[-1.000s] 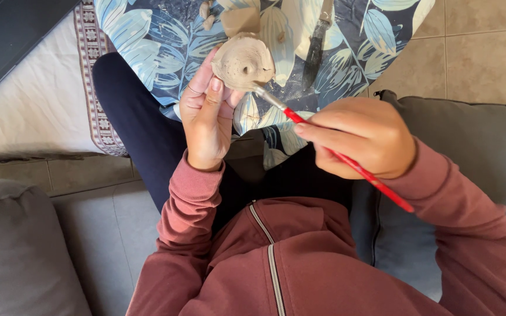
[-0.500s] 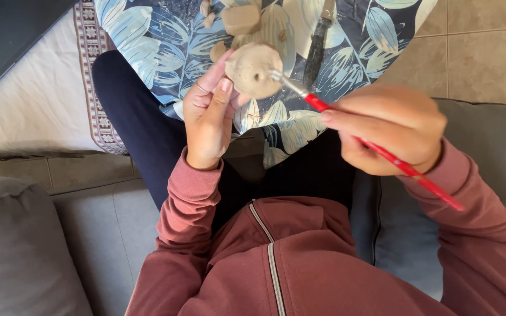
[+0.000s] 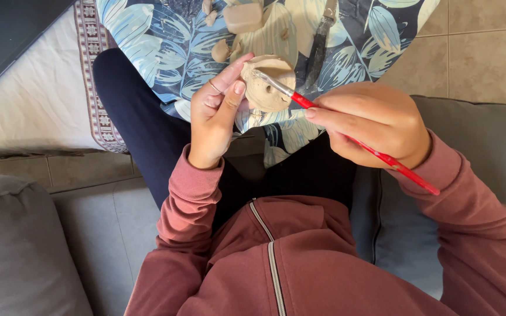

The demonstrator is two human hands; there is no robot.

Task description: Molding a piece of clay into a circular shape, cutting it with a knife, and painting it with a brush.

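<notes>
Hands (image 3: 218,114) above leaf-print cloth (image 3: 159,41), grey sofa (image 3: 77,234)

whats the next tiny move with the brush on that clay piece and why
Probably a short, light stroke of the red-handled brush across the face of the round clay piece. The brush tip already rests on the clay beside a small hole, the left hand pinches the piece steady at its edge, and the right hand holds the handle like a pencil.
</notes>
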